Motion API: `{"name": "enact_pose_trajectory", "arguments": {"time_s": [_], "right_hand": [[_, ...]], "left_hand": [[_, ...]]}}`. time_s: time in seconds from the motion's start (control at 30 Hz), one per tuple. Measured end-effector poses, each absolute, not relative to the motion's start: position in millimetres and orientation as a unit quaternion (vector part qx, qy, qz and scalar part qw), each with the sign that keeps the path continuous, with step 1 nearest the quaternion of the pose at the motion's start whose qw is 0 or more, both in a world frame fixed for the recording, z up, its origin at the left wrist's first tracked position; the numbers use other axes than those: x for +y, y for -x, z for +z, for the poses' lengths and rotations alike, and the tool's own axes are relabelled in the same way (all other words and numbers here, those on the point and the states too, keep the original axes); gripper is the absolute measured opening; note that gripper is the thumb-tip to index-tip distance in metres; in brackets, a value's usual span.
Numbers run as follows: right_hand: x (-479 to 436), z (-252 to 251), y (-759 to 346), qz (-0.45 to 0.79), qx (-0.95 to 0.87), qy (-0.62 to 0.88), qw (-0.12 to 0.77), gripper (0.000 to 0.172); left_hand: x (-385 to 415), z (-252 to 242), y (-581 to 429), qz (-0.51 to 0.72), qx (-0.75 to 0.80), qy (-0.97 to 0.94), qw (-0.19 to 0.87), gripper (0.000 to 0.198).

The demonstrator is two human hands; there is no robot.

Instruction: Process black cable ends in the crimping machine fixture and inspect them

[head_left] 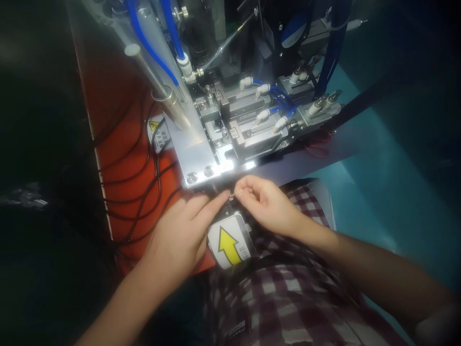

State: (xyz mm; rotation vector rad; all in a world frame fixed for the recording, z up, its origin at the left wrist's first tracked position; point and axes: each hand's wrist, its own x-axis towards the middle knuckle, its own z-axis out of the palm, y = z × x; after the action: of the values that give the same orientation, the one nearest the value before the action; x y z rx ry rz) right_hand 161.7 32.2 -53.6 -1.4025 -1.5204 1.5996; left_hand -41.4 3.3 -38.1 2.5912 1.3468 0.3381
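My right hand (264,202) is closed in a pinch at the front edge of the machine, its fingertips by a small shiny piece (232,196) too small to name. My left hand (183,226) lies at the machine's front with its fingers stretched out. Its index fingertip comes close to that piece from the left, and its thumb is hidden. Just below both hands is a white label (219,230) with a yellow arrow. Above them sits the machine's metal plate (196,161), held by bolts.
Behind the hands stand pneumatic cylinders (259,139) with white fittings and blue air tubes (153,50). A metal post (162,93) rises at the left. Black cables (144,192) cross the orange-red surface (111,120) near a warning label (157,132). A checked garment (288,298) fills the front.
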Motion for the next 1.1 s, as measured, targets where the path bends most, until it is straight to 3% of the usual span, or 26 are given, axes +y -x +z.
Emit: {"name": "enact_pose_trajectory", "arguments": {"time_s": [1.1], "right_hand": [[32.8, -52.3, -160.6, 0.575, -0.574, 0.522, 0.259, 0.013]], "left_hand": [[2.2, -41.2, 42.7, 0.125, 0.453, -0.877, 0.099, 0.048]]}}
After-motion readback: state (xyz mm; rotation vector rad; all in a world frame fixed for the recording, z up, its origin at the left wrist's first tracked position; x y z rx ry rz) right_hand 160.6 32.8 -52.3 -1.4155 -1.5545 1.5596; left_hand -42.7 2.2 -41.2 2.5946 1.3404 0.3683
